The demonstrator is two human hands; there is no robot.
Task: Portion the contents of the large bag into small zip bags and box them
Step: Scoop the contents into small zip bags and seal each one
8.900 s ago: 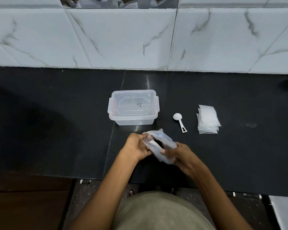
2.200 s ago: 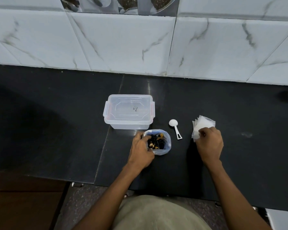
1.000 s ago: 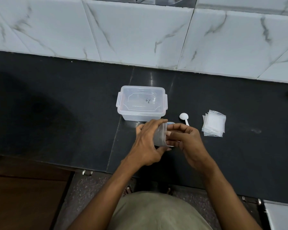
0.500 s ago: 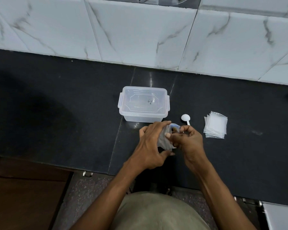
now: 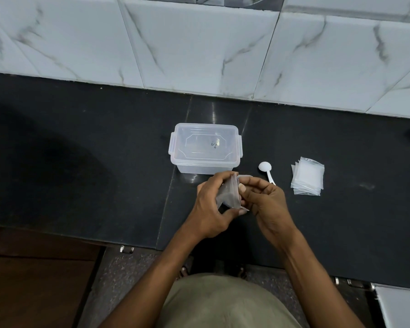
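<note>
While both hands [image 5: 237,200] pinch a small zip bag [image 5: 229,194] | large bag [image 5: 244,176] mostly hidden | contents unreadable

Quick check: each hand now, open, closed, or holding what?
Left hand: holds the small zip bag.
Right hand: pinches the same bag's edge.

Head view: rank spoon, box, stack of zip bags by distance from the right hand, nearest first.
From the right hand:
1. Spoon, just beyond its fingers, handle tip nearly touching.
2. Box, lid on, ahead and to the left.
3. Stack of zip bags, off to the right.
</note>
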